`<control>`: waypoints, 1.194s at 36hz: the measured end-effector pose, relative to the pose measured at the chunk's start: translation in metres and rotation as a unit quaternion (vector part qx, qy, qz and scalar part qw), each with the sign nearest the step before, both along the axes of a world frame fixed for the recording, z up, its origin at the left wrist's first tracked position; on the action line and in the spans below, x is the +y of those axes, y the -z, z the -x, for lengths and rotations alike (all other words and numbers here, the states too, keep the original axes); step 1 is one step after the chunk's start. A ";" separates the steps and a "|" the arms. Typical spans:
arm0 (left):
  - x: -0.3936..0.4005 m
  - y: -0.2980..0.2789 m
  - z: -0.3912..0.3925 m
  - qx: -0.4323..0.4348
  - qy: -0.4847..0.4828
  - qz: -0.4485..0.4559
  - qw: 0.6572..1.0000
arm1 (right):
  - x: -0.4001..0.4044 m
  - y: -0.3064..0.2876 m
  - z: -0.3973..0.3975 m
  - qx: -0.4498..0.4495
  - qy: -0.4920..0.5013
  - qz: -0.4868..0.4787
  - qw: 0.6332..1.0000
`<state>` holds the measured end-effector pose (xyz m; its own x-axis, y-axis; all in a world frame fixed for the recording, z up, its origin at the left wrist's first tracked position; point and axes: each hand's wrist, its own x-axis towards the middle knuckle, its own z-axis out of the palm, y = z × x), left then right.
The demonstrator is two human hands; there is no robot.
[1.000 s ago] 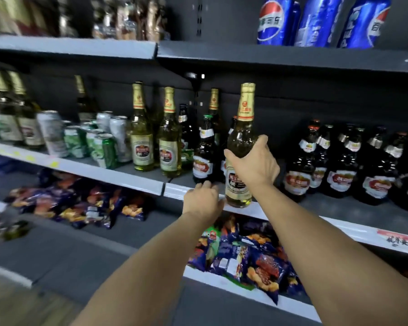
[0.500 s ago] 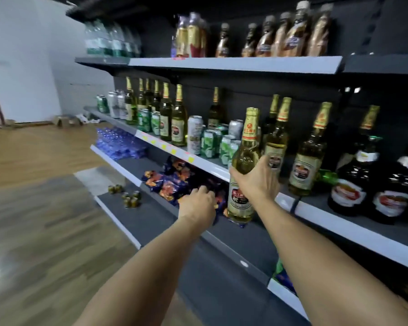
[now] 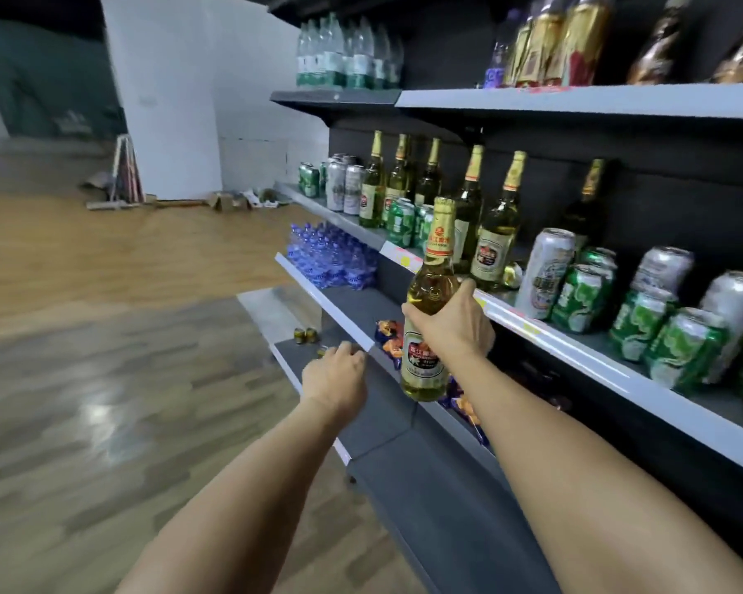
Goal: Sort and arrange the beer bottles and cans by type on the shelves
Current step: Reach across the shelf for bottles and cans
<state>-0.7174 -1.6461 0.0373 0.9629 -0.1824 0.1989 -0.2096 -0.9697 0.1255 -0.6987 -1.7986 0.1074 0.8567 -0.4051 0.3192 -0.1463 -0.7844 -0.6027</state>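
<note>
While our right hand gripped the gold-foiled beer bottle before the shelf, our left hand hung loosely curled, empty.

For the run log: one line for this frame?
right hand: holds gold-neck beer bottle upright | left hand: loosely curled, empty | beer shelf: bottles, cans mixed

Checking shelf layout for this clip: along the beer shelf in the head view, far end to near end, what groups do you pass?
Green cans → silver cans → gold-neck bottles → green cans again → two bottles → tall silver can → mixed cans.
</note>
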 end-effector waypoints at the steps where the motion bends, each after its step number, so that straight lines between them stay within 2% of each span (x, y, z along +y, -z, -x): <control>1: 0.008 0.003 -0.014 0.001 -0.004 0.002 1.000 | 0.008 0.001 -0.014 0.004 -0.007 0.001 1.000; 6: 0.036 0.003 -0.089 -0.011 -0.023 -0.009 1.000 | 0.036 0.000 -0.092 0.002 -0.030 0.004 1.000; 16: 0.082 -0.039 -0.246 -0.025 -0.062 -0.028 0.997 | 0.073 -0.030 -0.269 -0.026 -0.061 -0.006 0.998; 24: 0.130 -0.037 -0.354 0.009 -0.067 -0.034 0.997 | 0.114 -0.042 -0.386 -0.034 -0.057 -0.021 0.998; 33: 0.202 -0.034 -0.509 -0.051 -0.035 -0.035 0.997 | 0.187 -0.044 -0.525 -0.077 -0.027 -0.045 0.996; 39: 0.253 -0.043 -0.616 -0.023 0.018 -0.025 0.999 | 0.240 -0.061 -0.617 -0.073 -0.009 -0.060 0.995; 43: 0.265 -0.046 -0.680 0.000 0.040 0.054 0.998 | 0.267 -0.065 -0.674 -0.066 0.006 -0.050 0.997</control>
